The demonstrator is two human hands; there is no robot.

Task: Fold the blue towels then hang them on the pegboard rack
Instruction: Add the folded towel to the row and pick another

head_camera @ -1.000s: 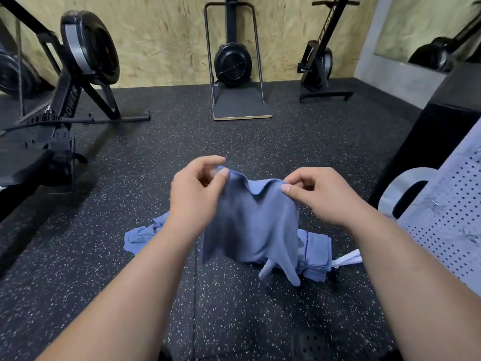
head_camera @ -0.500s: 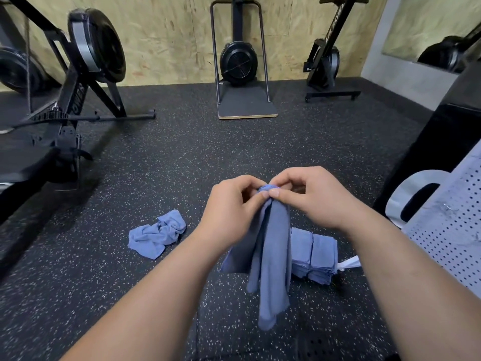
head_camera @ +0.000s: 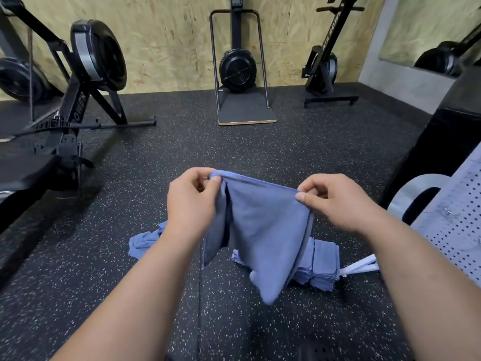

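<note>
Towel of blue cloth hangs above the black speckled rubber floor — left hand and right hand each pinch a top corner, fingers clenched on the hem. Stack of folded blue towels lies on the floor behind it; crumpled blue towel to the left; white perforated pegboard rack at far right.

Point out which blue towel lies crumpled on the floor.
The loose towel on the left, bunched up; the stack is folded flat, the held towel hangs above the floor.
</note>
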